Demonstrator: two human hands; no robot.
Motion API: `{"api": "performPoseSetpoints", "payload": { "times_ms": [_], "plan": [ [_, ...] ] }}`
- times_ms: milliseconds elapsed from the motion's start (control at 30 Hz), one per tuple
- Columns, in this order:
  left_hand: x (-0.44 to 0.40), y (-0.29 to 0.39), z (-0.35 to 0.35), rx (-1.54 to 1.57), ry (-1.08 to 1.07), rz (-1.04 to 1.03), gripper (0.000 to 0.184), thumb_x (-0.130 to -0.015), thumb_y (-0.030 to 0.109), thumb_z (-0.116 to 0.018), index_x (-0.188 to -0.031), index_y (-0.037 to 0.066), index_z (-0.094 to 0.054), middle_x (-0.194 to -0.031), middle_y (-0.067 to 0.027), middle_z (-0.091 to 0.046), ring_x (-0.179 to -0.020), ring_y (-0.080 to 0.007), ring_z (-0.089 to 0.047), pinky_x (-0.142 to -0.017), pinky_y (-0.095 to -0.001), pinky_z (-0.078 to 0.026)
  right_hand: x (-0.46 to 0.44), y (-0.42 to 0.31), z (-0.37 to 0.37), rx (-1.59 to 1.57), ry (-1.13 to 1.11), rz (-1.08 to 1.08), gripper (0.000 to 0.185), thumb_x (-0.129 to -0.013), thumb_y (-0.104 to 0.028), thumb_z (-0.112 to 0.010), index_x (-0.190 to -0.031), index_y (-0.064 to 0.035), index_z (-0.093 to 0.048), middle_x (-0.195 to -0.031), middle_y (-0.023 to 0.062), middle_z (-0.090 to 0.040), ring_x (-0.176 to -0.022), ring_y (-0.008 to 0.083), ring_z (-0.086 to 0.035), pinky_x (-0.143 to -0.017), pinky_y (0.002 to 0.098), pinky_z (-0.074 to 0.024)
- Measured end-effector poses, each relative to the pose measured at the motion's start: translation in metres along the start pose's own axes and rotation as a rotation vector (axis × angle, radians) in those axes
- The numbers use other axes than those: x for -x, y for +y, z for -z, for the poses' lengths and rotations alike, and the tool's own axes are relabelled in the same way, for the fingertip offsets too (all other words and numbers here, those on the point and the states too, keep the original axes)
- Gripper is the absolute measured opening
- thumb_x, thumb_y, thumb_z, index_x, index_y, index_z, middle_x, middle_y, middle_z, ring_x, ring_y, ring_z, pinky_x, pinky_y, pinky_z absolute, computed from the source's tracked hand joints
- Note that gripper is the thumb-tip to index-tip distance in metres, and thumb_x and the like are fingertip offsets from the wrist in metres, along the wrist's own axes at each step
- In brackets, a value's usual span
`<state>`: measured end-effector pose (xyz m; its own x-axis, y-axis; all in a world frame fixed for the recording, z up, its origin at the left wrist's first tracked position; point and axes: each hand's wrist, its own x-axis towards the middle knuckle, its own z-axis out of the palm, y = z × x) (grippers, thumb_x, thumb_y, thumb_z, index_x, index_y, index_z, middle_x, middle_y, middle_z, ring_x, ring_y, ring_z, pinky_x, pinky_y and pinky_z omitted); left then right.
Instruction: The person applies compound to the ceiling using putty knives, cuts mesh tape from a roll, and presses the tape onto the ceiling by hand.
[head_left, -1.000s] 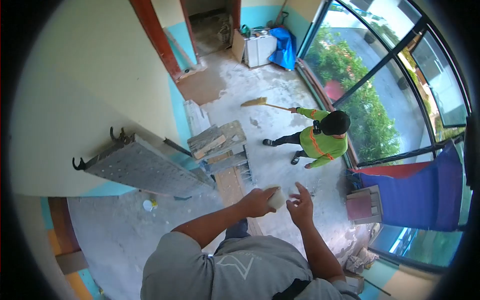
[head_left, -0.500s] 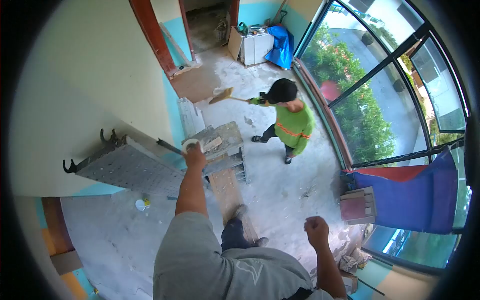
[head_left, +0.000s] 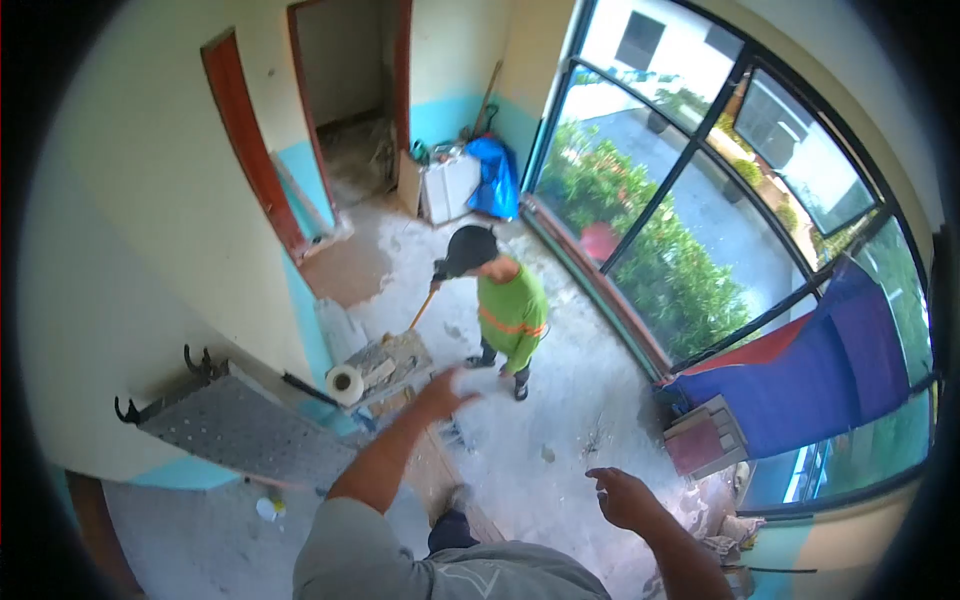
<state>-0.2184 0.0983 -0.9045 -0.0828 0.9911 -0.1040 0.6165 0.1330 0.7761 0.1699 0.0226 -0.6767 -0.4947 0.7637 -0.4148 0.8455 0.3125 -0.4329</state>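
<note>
My left hand hangs in the air with its fingers apart, slightly blurred, and nothing shows in it. To its left a white roll, perhaps of tape or film, rests at the near end of the dusty stacked platform. A dark bar lies close beside the roll. My right hand is held over the floor on the right, index finger stretched out and the other fingers partly bent; I see nothing held in it.
A co-worker in a green top stands ahead with a yellow-handled broom. A perforated grey panel with black hooks is at left. A wooden plank runs beneath me. Blue sheeting hangs by the windows.
My left hand has let go of the white roll and moved right, its fingers opening. My right hand's index finger has stretched out. The co-worker's broom has swung down, and the view has shifted.
</note>
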Motion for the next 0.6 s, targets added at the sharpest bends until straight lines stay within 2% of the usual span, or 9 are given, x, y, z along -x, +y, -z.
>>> {"api": "performPoseSetpoints", "payload": {
  "times_ms": [67,133,200,233,333,400,433,500,600],
  "plan": [
    [0.026,0.144,0.005,0.113,-0.235,-0.485,0.080,-0.079,0.046,-0.079,-0.140,0.006,-0.046,-0.133,-0.0178,-0.057,-0.124,-0.0342,-0.053,-0.107,-0.0402,-0.040,0.015,-0.022,0.044,0.046,0.065,0.071,0.033,-0.092,-0.009,-0.048,-0.124,-0.0063,-0.058,-0.104,0.0214,-0.066,-0.094,0.0381,-0.065,-0.083,0.0462,-0.0520],
    [0.062,0.253,0.017,0.168,-0.380,-0.719,0.079,-0.077,0.039,-0.082,-0.139,0.006,-0.047,-0.134,-0.0146,-0.057,-0.122,-0.0289,-0.055,-0.104,-0.0398,-0.044,0.037,-0.042,0.088,0.108,0.215,0.162,0.033,-0.093,-0.009,-0.048,-0.125,-0.0064,-0.058,-0.100,0.0211,-0.067,-0.090,0.0386,-0.066,-0.080,0.0464,-0.0523],
    [0.085,0.327,0.031,0.229,-0.371,-0.883,0.071,-0.080,0.031,-0.081,-0.139,0.009,-0.047,-0.129,-0.0125,-0.060,-0.117,-0.0277,-0.058,-0.100,-0.0396,-0.045,0.071,-0.068,0.136,0.130,0.426,0.174,0.028,-0.092,-0.011,-0.053,-0.118,-0.0057,-0.063,-0.097,0.0204,-0.068,-0.082,0.0363,-0.067,-0.078,0.0445,-0.0528],
    [0.093,0.359,0.040,0.191,-0.378,-0.790,0.056,-0.083,0.024,-0.077,-0.131,0.009,-0.054,-0.119,-0.0117,-0.065,-0.112,-0.0277,-0.062,-0.096,-0.0395,-0.048,0.095,-0.082,0.160,0.139,0.516,0.159,0.026,-0.092,-0.011,-0.055,-0.115,-0.0054,-0.065,-0.096,0.0195,-0.069,-0.080,0.0338,-0.067,-0.077,0.0429,-0.0533],
    [0.090,0.410,0.059,0.215,-0.155,-0.941,0.039,-0.085,0.020,-0.074,-0.120,0.007,-0.060,-0.104,-0.0095,-0.070,-0.100,-0.0259,-0.067,-0.087,-0.0382,-0.052,0.164,-0.103,0.210,0.058,0.881,0.190,0.019,-0.089,-0.009,-0.061,-0.106,-0.0048,-0.068,-0.093,0.0150,-0.070,-0.074,0.0247,-0.068,-0.072,0.0363,-0.0541],
    [0.106,0.455,0.093,0.131,0.130,-1.143,0.026,-0.086,0.018,-0.072,-0.109,0.008,-0.064,-0.088,-0.0059,-0.071,-0.079,-0.0222,-0.070,-0.073,-0.0350,-0.055,0.205,-0.102,0.237,0.066,1.120,0.325,0.014,-0.087,-0.005,-0.064,-0.100,-0.0046,-0.068,-0.089,0.0106,-0.071,-0.071,0.0176,-0.066,-0.069,0.0309,-0.0536],
    [0.107,0.474,0.111,0.102,0.144,-1.157,0.025,-0.086,0.019,-0.072,-0.108,0.009,-0.065,-0.087,-0.0062,-0.071,-0.078,-0.0215,-0.070,-0.072,-0.0344,-0.055,0.223,-0.099,0.253,0.124,1.215,0.430,0.012,-0.086,-0.002,-0.065,-0.097,-0.0045,-0.068,-0.088,0.0080,-0.071,-0.069,0.0138,-0.065,-0.067,0.0279,-0.0530],
    [0.119,0.520,0.155,0.049,0.189,-1.146,0.024,-0.087,0.021,-0.072,-0.107,0.009,-0.066,-0.086,-0.0067,-0.070,-0.075,-0.0198,-0.069,-0.070,-0.0335,-0.054,0.265,-0.109,0.284,0.161,1.423,0.425,0.009,-0.084,-0.002,-0.066,-0.092,-0.0062,-0.067,-0.084,0.0040,-0.071,-0.071,0.0094,-0.064,-0.068,0.0253,-0.0519],
    [0.145,0.579,0.224,0.042,0.379,-1.199,0.025,-0.088,0.026,-0.071,-0.104,0.007,-0.067,-0.089,-0.0077,-0.071,-0.076,-0.0179,-0.069,-0.070,-0.0330,-0.054,0.328,-0.126,0.330,-0.073,1.638,0.537,0.003,-0.090,-0.008,-0.064,-0.090,-0.0056,-0.064,-0.084,0.0000,-0.067,-0.070,0.0053,-0.057,-0.065,0.0233,-0.0473]
  ]
}}
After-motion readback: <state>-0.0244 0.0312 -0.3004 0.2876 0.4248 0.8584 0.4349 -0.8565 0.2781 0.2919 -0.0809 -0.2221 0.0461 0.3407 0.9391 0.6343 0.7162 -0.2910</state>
